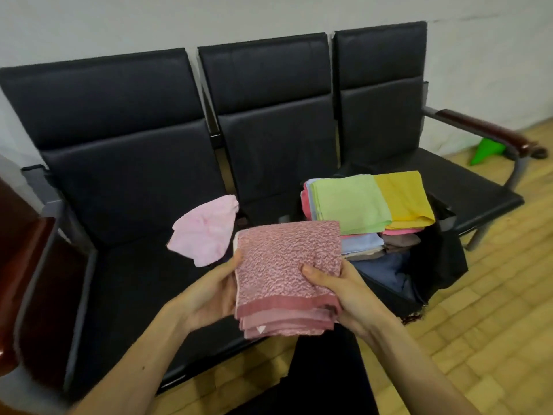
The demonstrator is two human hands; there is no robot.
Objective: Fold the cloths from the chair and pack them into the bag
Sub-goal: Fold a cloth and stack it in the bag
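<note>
Folded dusty-pink towel (287, 265) in the lower middle of the frame, held up in front of the black bench (134, 181), gripped on its left edge by the left hand (212, 292) and on its right side by the right hand (341, 292), thumb on top. Just to the upper left of it, a crumpled light pink cloth (203, 232) lying on the left seat. To the right, a pile of folded cloths in the open black bag (443, 256) by the right seat, with a green cloth (350, 205) and a yellow cloth (404, 196) side by side on top, and far in the upper right a green thing (486, 151) on the yellowish floor (493, 295).
</note>
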